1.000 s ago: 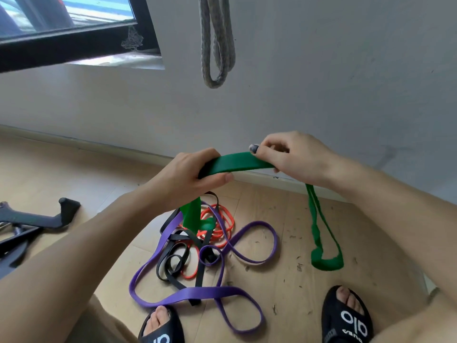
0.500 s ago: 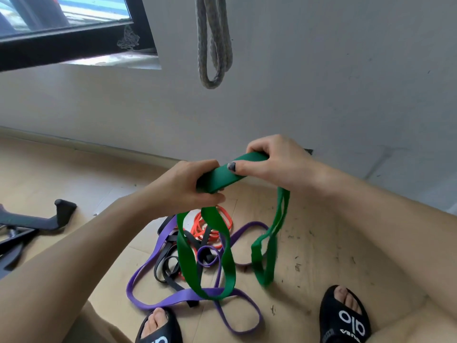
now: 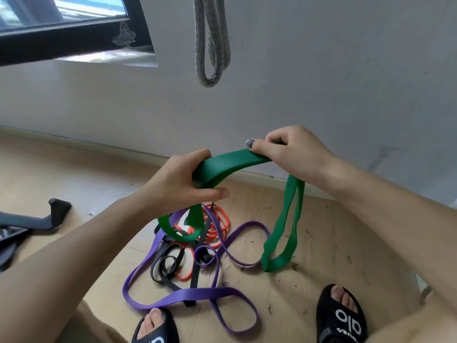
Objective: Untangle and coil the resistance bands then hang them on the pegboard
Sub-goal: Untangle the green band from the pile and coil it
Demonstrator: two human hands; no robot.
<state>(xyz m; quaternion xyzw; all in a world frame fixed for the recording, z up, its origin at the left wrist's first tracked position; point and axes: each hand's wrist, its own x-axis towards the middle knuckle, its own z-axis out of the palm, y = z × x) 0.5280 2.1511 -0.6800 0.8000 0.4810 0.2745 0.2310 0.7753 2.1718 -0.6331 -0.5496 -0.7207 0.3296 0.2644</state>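
A wide green band (image 3: pixel 230 163) stretches between both hands above the floor. My left hand (image 3: pixel 180 181) grips a folded bunch of it, and a short loop droops below that hand. My right hand (image 3: pixel 289 149) pinches the other end, from which a long loop (image 3: pixel 284 233) hangs down to the floor. Under the hands lies a tangle: a purple band (image 3: pixel 188 294), a black band (image 3: pixel 168 268) and an orange-red band (image 3: pixel 218 227) wound through each other.
A grey looped band (image 3: pixel 212 45) hangs on the white wall above. A black metal equipment leg (image 3: pixel 37 220) lies at the left. My two feet in black slides (image 3: pixel 342 318) stand at the bottom. A window is at the top left. Small debris dots the wooden floor.
The right hand moved up and to the right, pulling the green band taut again. The loop under the left hand shortened; the right-hand loop now hangs longer toward the floor.
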